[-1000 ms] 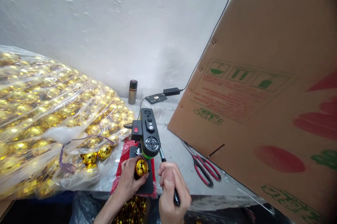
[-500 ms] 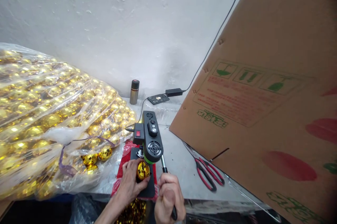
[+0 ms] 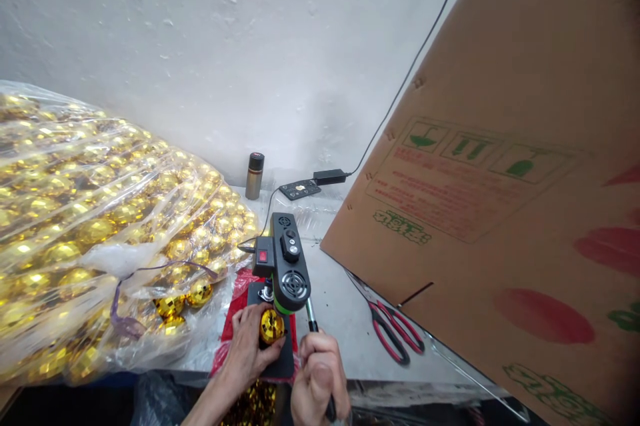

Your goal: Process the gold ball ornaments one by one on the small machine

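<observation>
The left hand [image 3: 249, 341] cups a gold ball [image 3: 272, 326] over the base plate [image 3: 284, 361] of a black machine [image 3: 291, 266]; the right hand [image 3: 321, 376] has its grip wrapped round the lever [image 3: 312, 319]. On the worktop [image 3: 350, 349] I see scissors [image 3: 396, 335] beside a carton [image 3: 470, 213].

Near: one left hand [image 3: 249, 339], one right hand [image 3: 320, 376], one gold mirror ball [image 3: 271, 327], one black machine [image 3: 290, 262], one lever [image 3: 312, 314]. Right: one pair of scissors [image 3: 380, 310], one cardboard box [image 3: 480, 79]. Far: one bottle [image 3: 255, 176], one power adapter [image 3: 329, 177]. Left: one plastic bag [image 3: 117, 258], its bagged balls [image 3: 95, 231] too many to count.
</observation>
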Demonstrator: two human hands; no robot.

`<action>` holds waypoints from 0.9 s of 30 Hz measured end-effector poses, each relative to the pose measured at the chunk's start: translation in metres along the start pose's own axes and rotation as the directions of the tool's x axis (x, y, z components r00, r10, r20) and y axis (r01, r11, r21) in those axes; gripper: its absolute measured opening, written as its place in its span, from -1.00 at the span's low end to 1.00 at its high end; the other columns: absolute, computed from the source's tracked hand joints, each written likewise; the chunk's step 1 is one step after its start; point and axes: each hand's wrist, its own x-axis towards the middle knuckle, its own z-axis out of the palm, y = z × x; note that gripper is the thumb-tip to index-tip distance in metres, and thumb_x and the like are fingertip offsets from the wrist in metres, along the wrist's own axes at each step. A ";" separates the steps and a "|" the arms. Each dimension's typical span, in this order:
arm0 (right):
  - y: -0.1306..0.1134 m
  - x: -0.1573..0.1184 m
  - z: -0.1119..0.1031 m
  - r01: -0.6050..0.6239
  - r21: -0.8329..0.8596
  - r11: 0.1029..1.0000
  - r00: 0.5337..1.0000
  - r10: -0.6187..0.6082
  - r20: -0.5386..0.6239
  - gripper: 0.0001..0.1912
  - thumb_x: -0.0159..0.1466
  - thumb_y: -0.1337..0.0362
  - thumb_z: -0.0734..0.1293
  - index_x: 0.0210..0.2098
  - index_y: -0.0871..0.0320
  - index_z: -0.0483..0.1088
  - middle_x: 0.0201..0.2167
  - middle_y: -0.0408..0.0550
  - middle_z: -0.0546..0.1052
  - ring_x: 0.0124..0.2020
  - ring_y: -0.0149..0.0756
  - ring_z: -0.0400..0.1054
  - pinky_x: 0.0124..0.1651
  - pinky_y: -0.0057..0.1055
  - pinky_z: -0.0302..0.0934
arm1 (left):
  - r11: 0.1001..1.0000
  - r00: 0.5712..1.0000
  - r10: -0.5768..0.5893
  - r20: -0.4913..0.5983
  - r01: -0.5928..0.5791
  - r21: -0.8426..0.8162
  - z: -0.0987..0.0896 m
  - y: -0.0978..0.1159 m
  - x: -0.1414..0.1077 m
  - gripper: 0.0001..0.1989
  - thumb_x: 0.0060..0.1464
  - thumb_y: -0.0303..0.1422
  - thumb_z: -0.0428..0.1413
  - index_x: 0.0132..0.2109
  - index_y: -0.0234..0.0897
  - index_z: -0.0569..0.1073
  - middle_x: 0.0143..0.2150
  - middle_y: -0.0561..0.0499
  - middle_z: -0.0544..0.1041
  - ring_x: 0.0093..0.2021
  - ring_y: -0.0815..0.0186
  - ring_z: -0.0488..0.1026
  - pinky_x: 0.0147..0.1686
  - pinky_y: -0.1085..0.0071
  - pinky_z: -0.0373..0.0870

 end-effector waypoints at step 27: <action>0.003 0.001 0.006 0.018 0.021 1.000 1.000 -0.018 -0.015 -0.50 0.61 0.21 0.09 -0.49 0.07 0.20 -0.53 -0.27 0.31 -0.52 -0.42 0.22 -0.23 -0.38 0.22 | 0.999 0.999 -0.026 -0.042 0.025 -0.027 0.007 -0.004 0.002 -0.50 0.02 -0.31 0.27 0.14 -0.27 0.53 0.06 -0.23 0.68 0.11 -0.11 0.60 0.18 -0.11 0.42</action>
